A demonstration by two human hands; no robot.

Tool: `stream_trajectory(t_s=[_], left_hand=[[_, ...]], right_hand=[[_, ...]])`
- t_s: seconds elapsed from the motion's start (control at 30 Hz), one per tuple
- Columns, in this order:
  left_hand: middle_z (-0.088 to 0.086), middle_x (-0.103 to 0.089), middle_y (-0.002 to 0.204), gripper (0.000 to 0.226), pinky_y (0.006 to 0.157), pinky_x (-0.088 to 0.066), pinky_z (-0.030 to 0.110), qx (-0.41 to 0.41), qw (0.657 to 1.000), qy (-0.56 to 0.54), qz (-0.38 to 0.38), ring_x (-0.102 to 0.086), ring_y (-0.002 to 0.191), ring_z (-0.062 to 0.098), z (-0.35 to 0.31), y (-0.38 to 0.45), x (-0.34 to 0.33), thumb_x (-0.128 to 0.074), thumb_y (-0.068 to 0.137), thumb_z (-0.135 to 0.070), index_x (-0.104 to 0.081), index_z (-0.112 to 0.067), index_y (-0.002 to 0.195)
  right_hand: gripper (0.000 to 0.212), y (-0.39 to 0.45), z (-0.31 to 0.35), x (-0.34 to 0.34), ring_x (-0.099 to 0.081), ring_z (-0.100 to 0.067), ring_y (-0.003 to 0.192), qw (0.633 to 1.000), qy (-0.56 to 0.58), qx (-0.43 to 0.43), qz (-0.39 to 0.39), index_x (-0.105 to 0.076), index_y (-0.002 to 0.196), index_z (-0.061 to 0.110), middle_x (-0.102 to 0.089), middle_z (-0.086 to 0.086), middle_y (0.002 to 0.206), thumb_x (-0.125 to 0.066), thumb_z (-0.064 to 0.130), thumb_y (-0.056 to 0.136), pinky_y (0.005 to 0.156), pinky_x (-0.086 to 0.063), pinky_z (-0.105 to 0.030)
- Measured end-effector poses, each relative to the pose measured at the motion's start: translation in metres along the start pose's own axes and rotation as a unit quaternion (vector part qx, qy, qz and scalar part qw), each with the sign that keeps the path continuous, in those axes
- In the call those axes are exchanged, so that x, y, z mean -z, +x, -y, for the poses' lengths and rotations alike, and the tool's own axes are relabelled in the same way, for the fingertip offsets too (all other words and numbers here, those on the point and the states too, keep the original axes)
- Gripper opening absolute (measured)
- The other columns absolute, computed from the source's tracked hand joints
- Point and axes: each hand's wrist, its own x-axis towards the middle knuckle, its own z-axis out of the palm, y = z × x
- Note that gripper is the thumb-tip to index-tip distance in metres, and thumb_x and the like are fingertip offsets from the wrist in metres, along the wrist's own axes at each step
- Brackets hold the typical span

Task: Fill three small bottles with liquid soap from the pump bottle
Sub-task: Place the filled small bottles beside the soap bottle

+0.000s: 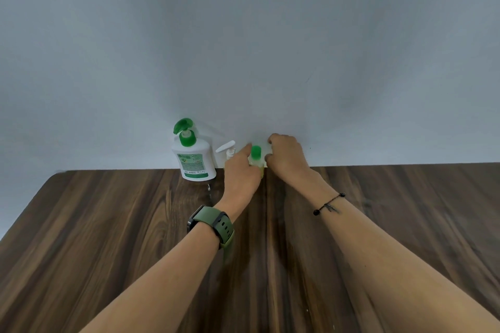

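You are gripping one green-capped small bottle (256, 157) with your left hand (240, 176) at the table's (108, 224) far edge; your right hand (287, 155) is curling beside it, its hold unclear. One pump bottle (192, 155), label unreadable, and one white-pump bottle (228, 150) are standing left.

Pump bottle (193, 155) left of small bottle (256, 157)

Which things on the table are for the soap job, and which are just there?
For the job:
pump bottle
green-capped small bottle
white-topped small bottle
left hand and right hand, both at the small bottles

Just there:
green watch
bead bracelet
table
wall
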Motion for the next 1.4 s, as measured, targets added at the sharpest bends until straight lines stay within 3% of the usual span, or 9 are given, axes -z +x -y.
stream_trajectory(t_s=[0.1,0.2,0.4,0.53,0.63,0.87,1.07,1.27,1.4], left_hand=[[0.001,-0.049,0.136,0.059,0.088,-0.036,0.010,-0.003,1.000,-0.008,-0.013,-0.047,0.113,0.006,-0.016,-0.028,0.003,-0.037,0.083,0.013,-0.037,-0.006,0.138],[0.005,-0.050,0.138,0.058,0.102,-0.035,0.017,0.014,0.998,-0.020,0.053,-0.047,0.121,0.007,-0.020,-0.093,-0.006,-0.036,0.083,0.017,-0.043,-0.008,0.135],[-0.005,-0.061,0.122,0.052,0.098,-0.039,0.012,0.033,0.956,-0.024,0.291,-0.055,0.108,-0.011,0.002,-0.274,-0.023,-0.043,0.083,0.017,-0.055,-0.012,0.125],[-0.009,-0.060,0.123,0.048,0.095,-0.033,0.002,-0.031,0.945,0.048,0.321,-0.051,0.113,-0.008,0.008,-0.355,-0.025,-0.050,0.084,0.006,-0.057,-0.017,0.125],[-0.007,-0.056,0.131,0.051,0.103,-0.033,0.010,-0.038,0.932,0.101,0.347,-0.048,0.122,0.001,0.012,-0.387,-0.030,-0.051,0.084,0.001,-0.050,-0.019,0.131],[-0.010,-0.055,0.133,0.052,0.109,-0.035,0.025,-0.053,0.923,0.189,0.332,-0.047,0.125,0.005,0.021,-0.408,-0.044,-0.054,0.086,-0.006,-0.045,-0.023,0.134],[-0.010,-0.069,0.113,0.039,0.091,-0.032,0.001,-0.080,0.951,0.161,0.252,-0.057,0.108,0.002,0.017,-0.386,-0.048,-0.053,0.084,-0.003,-0.065,-0.025,0.114],[0.005,-0.075,0.094,0.025,0.081,-0.039,0.011,-0.154,0.975,0.140,0.076,-0.063,0.091,0.009,-0.017,-0.261,-0.027,-0.060,0.077,-0.003,-0.073,-0.012,0.096],[0.005,-0.073,0.098,0.022,0.078,-0.042,0.020,-0.109,0.980,0.163,0.023,-0.065,0.093,0.018,-0.033,-0.142,-0.024,-0.055,0.086,-0.008,-0.071,-0.013,0.101]], right_hand=[[0.030,-0.037,-0.011,0.022,-0.057,-0.030,0.101,1.000,0.018,-0.024,0.001,-0.057,0.110,-0.002,-0.062,-0.017,0.109,-0.052,0.000,0.080,0.083,-0.045,-0.034],[0.026,-0.109,-0.025,0.050,-0.059,-0.028,0.103,0.997,0.022,-0.046,0.056,-0.064,0.104,0.005,-0.066,-0.013,0.109,-0.055,0.006,0.080,0.087,-0.047,-0.034],[0.021,-0.305,-0.059,0.103,-0.062,-0.012,0.094,0.980,0.013,-0.096,0.175,-0.068,0.103,0.019,-0.070,-0.002,0.104,-0.059,0.019,0.084,0.075,-0.038,-0.013],[0.032,-0.408,-0.068,0.107,-0.062,-0.007,0.087,0.974,0.062,-0.153,0.157,-0.065,0.110,0.020,-0.070,0.003,0.098,-0.068,0.028,0.079,0.076,-0.040,-0.009],[0.046,-0.446,-0.068,0.083,-0.060,-0.008,0.088,0.966,0.089,-0.175,0.170,-0.057,0.122,0.022,-0.065,0.004,0.104,-0.069,0.029,0.078,0.081,-0.046,-0.016],[0.044,-0.486,-0.068,0.040,-0.056,0.001,0.088,0.963,0.146,-0.177,0.140,-0.057,0.118,0.028,-0.057,0.016,0.099,-0.068,0.019,0.076,0.077,-0.046,-0.011],[0.028,-0.465,-0.061,0.026,-0.064,-0.007,0.083,0.977,0.134,-0.166,0.011,-0.071,0.097,0.022,-0.069,0.011,0.089,-0.068,0.007,0.074,0.073,-0.043,-0.006],[0.016,-0.315,-0.041,0.050,-0.067,-0.021,0.087,0.990,0.128,-0.034,-0.037,-0.070,0.094,0.012,-0.073,-0.005,0.091,-0.067,0.012,0.078,0.075,-0.040,-0.019],[0.014,-0.183,-0.031,0.054,-0.063,-0.018,0.087,0.990,0.127,-0.007,-0.053,-0.067,0.094,0.011,-0.071,-0.005,0.093,-0.060,0.018,0.084,0.076,-0.043,-0.025]])
